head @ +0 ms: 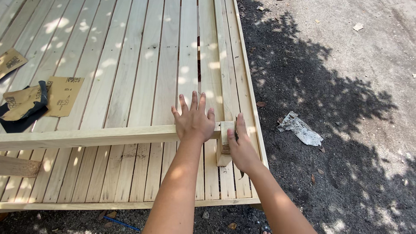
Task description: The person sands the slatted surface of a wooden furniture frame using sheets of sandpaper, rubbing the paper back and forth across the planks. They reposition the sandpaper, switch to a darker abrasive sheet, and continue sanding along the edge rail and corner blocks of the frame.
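Observation:
My left hand [193, 119] lies flat, fingers spread, on the right end of a long pale wooden rail [86, 137] that runs across a slatted wooden panel [130, 65]. My right hand [241, 147] grips a small wooden block [224, 143] wrapped with sandpaper, held against the rail's end near the panel's right edge. The thumb lies along the block's top.
Sheets of tan sandpaper [63, 95] and a dark cloth [21, 117] lie on the slats at left. A short wood offcut [19, 167] sits at the left edge. Dark dirt ground lies to the right, with a crumpled scrap [301, 128] on it.

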